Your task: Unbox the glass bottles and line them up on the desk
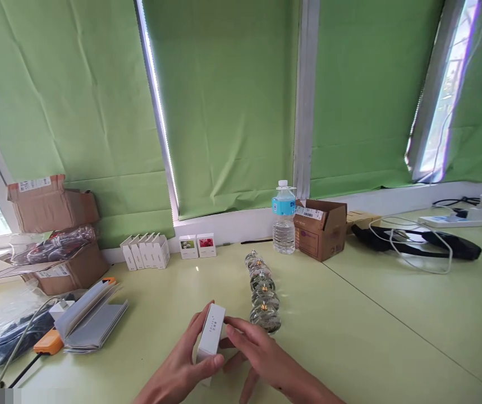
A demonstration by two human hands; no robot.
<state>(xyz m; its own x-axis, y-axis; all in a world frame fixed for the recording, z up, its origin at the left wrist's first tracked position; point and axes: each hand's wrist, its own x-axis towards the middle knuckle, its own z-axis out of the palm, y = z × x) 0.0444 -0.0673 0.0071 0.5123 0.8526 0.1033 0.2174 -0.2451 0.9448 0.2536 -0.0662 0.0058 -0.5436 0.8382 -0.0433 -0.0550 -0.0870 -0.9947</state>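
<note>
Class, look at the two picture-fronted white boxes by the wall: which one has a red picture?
The white box on the right: its picture is red, while the box beside it has a greenish one.

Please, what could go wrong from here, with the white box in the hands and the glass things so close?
The right hand is very close to the nearest glass piece, which stands in a tight row, so one bump could possibly knock several together and chip them. The white box rests mostly in the left hand; if it slips, it might fall against that glass.
</note>
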